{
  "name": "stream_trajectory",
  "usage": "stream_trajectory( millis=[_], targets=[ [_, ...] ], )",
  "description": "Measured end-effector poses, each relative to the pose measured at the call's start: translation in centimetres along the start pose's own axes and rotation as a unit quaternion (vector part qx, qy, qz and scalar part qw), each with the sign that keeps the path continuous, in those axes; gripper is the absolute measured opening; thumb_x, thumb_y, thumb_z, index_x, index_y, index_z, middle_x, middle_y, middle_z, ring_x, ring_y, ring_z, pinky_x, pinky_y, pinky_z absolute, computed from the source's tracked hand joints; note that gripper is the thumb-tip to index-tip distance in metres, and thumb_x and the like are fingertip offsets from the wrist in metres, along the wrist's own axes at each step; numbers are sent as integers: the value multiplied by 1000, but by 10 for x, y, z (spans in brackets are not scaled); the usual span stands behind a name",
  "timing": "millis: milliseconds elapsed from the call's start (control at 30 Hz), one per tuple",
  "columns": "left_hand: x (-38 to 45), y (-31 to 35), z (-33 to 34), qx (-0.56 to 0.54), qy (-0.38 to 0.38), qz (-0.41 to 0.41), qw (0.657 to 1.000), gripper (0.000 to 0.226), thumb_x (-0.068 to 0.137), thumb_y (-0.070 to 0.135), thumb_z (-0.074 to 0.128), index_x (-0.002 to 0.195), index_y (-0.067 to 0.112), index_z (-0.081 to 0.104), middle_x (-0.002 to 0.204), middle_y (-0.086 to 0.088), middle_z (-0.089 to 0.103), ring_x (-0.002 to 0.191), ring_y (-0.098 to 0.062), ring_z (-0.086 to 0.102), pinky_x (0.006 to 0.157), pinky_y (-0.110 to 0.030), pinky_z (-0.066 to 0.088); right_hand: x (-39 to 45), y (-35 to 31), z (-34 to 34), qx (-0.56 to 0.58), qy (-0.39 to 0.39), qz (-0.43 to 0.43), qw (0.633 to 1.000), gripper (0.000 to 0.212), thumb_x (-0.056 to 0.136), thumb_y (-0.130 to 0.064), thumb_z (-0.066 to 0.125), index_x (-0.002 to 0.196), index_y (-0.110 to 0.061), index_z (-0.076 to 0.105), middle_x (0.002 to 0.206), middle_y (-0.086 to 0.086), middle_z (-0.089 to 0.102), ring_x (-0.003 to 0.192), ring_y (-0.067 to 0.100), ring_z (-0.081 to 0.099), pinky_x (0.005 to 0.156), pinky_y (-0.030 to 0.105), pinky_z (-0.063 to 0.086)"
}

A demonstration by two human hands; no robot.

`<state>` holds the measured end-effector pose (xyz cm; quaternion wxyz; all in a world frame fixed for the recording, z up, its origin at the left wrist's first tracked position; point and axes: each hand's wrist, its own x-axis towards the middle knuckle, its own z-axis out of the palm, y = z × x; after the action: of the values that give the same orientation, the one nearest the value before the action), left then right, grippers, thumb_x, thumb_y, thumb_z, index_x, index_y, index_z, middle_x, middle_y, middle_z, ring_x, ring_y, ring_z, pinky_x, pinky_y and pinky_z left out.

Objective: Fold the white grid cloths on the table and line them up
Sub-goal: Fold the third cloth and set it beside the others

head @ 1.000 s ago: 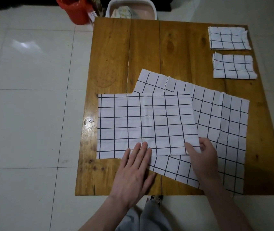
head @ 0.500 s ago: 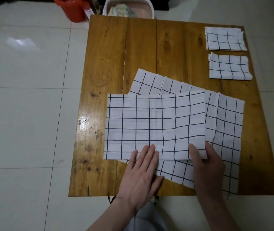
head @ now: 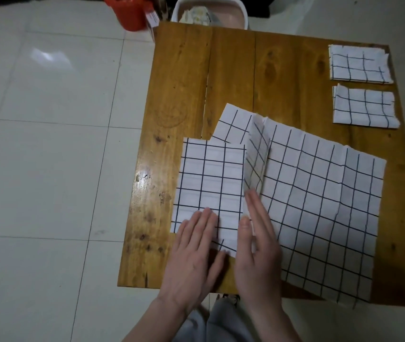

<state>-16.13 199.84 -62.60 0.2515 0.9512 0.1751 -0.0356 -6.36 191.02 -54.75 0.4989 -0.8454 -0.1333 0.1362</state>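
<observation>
White grid cloth being folded (head: 211,178) lies at the near-left of the wooden table (head: 179,95), long axis running away from the person. The left hand (head: 194,253) presses flat on its near edge, fingers spread – the right hand (head: 258,245) holds the raised flap (head: 256,164) at its right edge, so it is the nearer one to bring it leftward.

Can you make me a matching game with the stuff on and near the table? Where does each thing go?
Things:
1. red bucket
2. two small folded cloths
3. left hand
4. big open cloth

Places:
A. far right part of the table
B. flat on the near edge of the half-folded cloth
C. on the floor beyond the table's far left corner
D. spread out under the half-folded cloth

Pairs: 1-C, 2-A, 3-B, 4-D
</observation>
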Motion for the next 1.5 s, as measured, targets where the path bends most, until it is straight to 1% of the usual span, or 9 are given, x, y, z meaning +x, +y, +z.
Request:
stream_trajectory(
  millis=[233, 367, 500, 667, 833, 1067, 1200, 1333, 1500],
  targets=[
    [-12, -34, -7, -17, 49, -128, 990, 68, 105, 51, 43, 164, 19, 28, 169, 2, 31, 153, -19, 28, 123, -40, 26, 4, 17, 44, -19, -24, -33, 999, 43, 110, -24, 45, 153, -22, 48, 159, -14, 45, 149, 1, 36, 117, 39, 45],
    [-13, -40, -8, -26, 61, -119, 991, 66, 104, 48, 43, 162, 18, 31, 166, 0, 37, 148, -19, 33, 121, -36, 25, 5, 27, 68, -47, -59, -36, 996, 43, 110, -28, 44, 153, -22, 48, 160, -12, 45, 151, 0, 33, 123, 26, 32],
    [-14, -43, -9, -56, 57, -114, 990, 69, 103, 46, 46, 163, 20, 25, 166, 1, 36, 149, -19, 31, 122, -41, 31, 3, 40, 84, -96, -101, -47, 989, 44, 110, -31, 42, 153, -25, 48, 160, -13, 43, 153, -2, 27, 124, 16, 20],
    [-15, -47, -10, -79, 50, -106, 990, 72, 99, 39, 48, 163, 19, 22, 166, 3, 35, 149, -18, 33, 123, -39, 29, 0, 50, 96, -148, -142, -55, 977, 47, 111, -42, 37, 155, -27, 43, 160, -18, 38, 154, -4, 20, 126, 19, 17],
    [-16, -50, -10, -70, 55, -97, 991, 69, 100, 33, 51, 162, 18, 25, 166, 2, 36, 149, -19, 34, 121, -43, 33, 2, 49, 95, -178, -179, -46, 967, 71, 106, -64, 20, 162, -23, 31, 169, -13, 26, 156, -4, 9, 128, 27, 14],
    [-22, -50, -6, -31, 69, -77, 994, 71, 104, 31, 55, 166, 18, 23, 174, -4, 16, 158, -19, 24, 125, -41, 25, 3, 43, 87, -212, -239, -57, 946, 84, 100, -74, -1, 166, -24, 13, 173, -13, 9, 157, -3, -5, 131, 34, 9],
    [-23, -55, -2, 31, 50, -65, 996, 60, 106, 34, 46, 163, 18, 33, 172, -2, 24, 158, -19, 23, 123, -49, 30, 15, 40, 75, -212, -236, -74, 946, 70, 106, -63, 7, 164, -28, 24, 170, -13, 22, 156, -2, 8, 129, 32, 16],
    [-24, -61, -6, 71, 22, -56, 996, 63, 110, 45, 36, 166, 21, 23, 174, 0, 20, 160, -20, 16, 126, -51, 24, 49, 52, 45, -248, -198, -147, 937, 51, 111, -40, 24, 153, -21, 46, 161, -6, 44, 152, 7, 32, 123, 41, 32],
    [-23, -63, -12, 141, -18, 68, 987, 64, 111, 49, 32, 167, 19, 20, 173, -3, 21, 160, -21, 18, 127, -48, 18, 100, 78, -6, -287, -192, -237, 908, 44, 103, -10, 39, 143, -8, 56, 156, 7, 50, 153, 17, 34, 124, 45, 32]
  ],
)
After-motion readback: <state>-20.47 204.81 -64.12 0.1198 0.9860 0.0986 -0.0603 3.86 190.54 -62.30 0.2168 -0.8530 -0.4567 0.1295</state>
